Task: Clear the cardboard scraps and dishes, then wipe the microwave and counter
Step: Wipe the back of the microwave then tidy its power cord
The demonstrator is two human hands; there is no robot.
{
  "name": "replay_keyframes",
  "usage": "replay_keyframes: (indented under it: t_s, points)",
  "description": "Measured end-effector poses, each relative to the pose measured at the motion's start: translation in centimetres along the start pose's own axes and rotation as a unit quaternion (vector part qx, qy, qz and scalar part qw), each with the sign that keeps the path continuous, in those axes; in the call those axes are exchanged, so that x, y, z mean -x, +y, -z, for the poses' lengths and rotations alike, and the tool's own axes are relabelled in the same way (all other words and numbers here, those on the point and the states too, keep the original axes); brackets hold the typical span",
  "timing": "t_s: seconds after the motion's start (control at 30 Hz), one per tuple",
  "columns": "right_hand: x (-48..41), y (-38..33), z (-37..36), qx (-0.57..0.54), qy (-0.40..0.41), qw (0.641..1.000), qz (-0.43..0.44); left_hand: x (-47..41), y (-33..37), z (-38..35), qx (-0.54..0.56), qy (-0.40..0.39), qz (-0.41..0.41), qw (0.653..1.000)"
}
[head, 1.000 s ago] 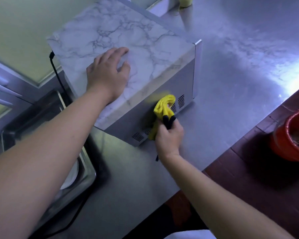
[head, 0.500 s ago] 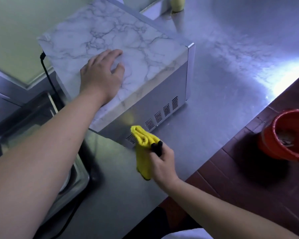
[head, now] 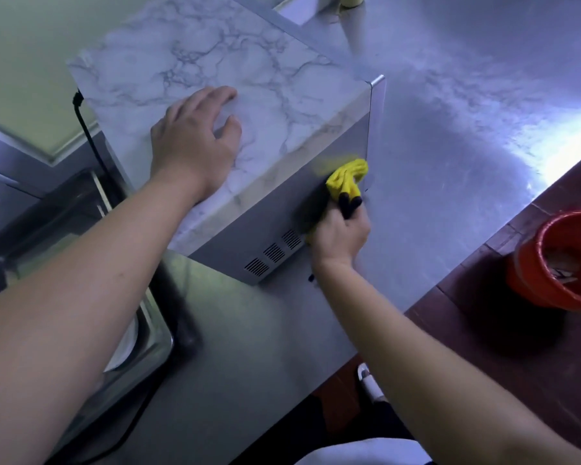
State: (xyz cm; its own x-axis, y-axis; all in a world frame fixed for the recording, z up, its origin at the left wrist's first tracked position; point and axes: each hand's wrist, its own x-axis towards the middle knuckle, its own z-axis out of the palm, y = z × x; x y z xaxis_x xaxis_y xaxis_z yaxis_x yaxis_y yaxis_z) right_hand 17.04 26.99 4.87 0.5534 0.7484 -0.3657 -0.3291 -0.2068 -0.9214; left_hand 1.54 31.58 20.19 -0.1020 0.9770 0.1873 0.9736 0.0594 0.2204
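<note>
Mid-wipe: R hand [head: 337,238] clenched on yellow cloth [head: 347,178], pressed to microwave [head: 255,226] side near front corner.
L hand [head: 195,146] flat, open on top; w/o it, unit could skid on steel counter [head: 450,169].

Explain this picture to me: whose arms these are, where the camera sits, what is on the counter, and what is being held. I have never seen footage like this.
There is no machine here. The camera is worn on a person's head and looks down, so both bare arms are the wearer's own. The left hand lies flat, open, on the marble-patterned top of the silver box-shaped microwave, which stands on the brushed steel counter. The right hand has its grip closed on a yellow cloth with black trim, pressed against the microwave's side above the vent slots. At left is a steel sink; a black power cord runs behind the microwave. At right, a red round bucket stands on the dark red floor.
</note>
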Motion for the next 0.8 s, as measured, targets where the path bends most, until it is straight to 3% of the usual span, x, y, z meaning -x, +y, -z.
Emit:
replay_keyframes:
  t_s: [0.1,0.17,0.33,0.4,0.57,0.7,0.8]
  points:
    - [6.9,3.4,0.5,-0.015,-0.077,0.996,-0.043,0.1,0.0,0.1,-0.002,-0.001,0.0,1.0]
    - [11.7,5.3,1.4,0.005,-0.17,0.981,-0.091,0.1,0.0,0.1,-0.001,0.0,0.0,1.0]
    - [16.8,7.1,3.1,0.12,-0.428,0.891,-0.093,0.3,0.3,0.4,0.007,-0.003,0.002,1.0]
    - [16.2,6.3,2.7,0.131,-0.483,0.863,-0.071,0.3,0.3,0.4,0.011,-0.007,0.001,1.0]
    - [11.5,2.5,7.3,0.008,-0.424,0.897,-0.122,0.2,0.2,0.5,0.013,-0.004,0.003,1.0]
    - [4.0,-1.1,11.5,-0.013,-0.222,0.971,-0.087,0.1,0.2,0.4,0.011,0.0,0.001,1.0]
    - [-1.6,-3.6,10.1,-0.041,-0.101,0.993,-0.039,0.1,0.3,0.4,0.008,-0.001,0.002,1.0]
